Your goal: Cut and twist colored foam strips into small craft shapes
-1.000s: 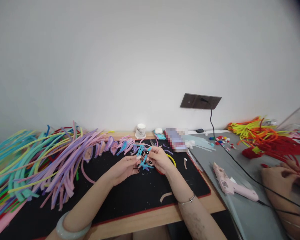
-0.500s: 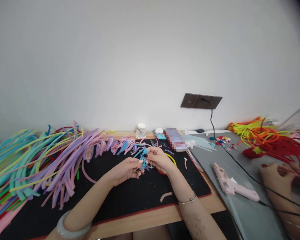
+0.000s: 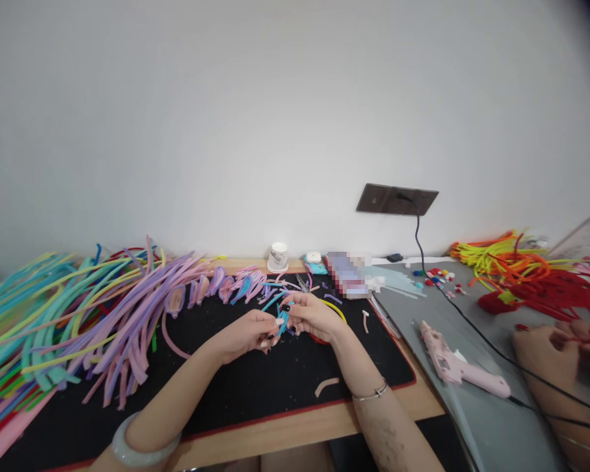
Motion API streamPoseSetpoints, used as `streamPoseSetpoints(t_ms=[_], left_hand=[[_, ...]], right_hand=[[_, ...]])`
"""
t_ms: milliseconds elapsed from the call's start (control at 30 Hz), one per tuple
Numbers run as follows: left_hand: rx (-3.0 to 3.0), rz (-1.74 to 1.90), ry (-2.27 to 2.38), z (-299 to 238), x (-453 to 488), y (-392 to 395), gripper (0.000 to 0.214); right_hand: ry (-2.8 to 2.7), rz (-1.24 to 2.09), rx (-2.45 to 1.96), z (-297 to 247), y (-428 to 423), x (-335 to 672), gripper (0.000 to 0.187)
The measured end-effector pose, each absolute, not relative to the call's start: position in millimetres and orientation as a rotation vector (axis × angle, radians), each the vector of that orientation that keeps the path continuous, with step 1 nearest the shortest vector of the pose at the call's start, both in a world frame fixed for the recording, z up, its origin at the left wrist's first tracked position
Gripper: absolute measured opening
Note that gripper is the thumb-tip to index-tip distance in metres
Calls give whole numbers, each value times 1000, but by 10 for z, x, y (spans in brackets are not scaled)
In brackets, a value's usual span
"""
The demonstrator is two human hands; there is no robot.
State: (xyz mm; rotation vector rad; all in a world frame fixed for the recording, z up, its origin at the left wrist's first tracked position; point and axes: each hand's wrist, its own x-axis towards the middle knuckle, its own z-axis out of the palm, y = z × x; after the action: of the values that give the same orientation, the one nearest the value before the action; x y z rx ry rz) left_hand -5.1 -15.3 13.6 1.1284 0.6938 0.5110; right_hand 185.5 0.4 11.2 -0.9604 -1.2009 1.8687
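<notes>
Above the middle of the black mat (image 3: 255, 387), both hands meet around a small bundle of blue pipe cleaners (image 3: 284, 319). My left hand (image 3: 252, 334) pinches it from the left between thumb and fingers. From the right, my right hand (image 3: 311, 316) grips its upper part, fingers curled. One blue end (image 3: 273, 301) sticks out toward the upper left. Part of the bundle is hidden by the fingers. Just behind the right hand lie scissors, with blades (image 3: 302, 283) showing and a yellow-and-red handle (image 3: 335, 309) partly covered.
Long pastel pipe cleaners (image 3: 128, 321) heap up on the left. Looped pink and purple pieces (image 3: 219, 285) line the mat's back. A paper cup (image 3: 278, 257) and a phone (image 3: 348, 275) stand behind. At right are a pink glue gun (image 3: 462, 367), its cable, and another person's hand (image 3: 545, 360).
The blue bundle has turned slightly and looks more compact between my fingers. Both hands stay in nearly the same place.
</notes>
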Motion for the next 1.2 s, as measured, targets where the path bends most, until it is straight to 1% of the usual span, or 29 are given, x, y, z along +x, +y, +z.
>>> streamPoseSetpoints(t_ms=[233, 433, 600, 833, 1000, 1133, 1200], left_hand=[[1149, 512, 712, 157, -42, -147, 31], [1041, 719, 705, 115, -46, -115, 26], [1019, 902, 687, 85, -33, -79, 21], [761, 1098, 666, 78, -43, -41, 25], [685, 1176, 657, 42, -48, -12, 23], [767, 1240, 625, 75, -4, -21, 18], [820, 1272, 628, 104, 26, -35, 19]], right_hand=[[-1173, 1785, -933, 102, 10, 1836, 30], [-1075, 1683, -904, 84, 48, 1842, 31], [-1011, 1686, -853, 112, 38, 1829, 33], [-1290, 1480, -887, 107, -22, 1703, 30], [-1471, 1339, -967, 93, -52, 1598, 26], [-1424, 1414, -935, 50, -63, 1555, 29], [-1387, 1465, -900, 24, -71, 1533, 30]])
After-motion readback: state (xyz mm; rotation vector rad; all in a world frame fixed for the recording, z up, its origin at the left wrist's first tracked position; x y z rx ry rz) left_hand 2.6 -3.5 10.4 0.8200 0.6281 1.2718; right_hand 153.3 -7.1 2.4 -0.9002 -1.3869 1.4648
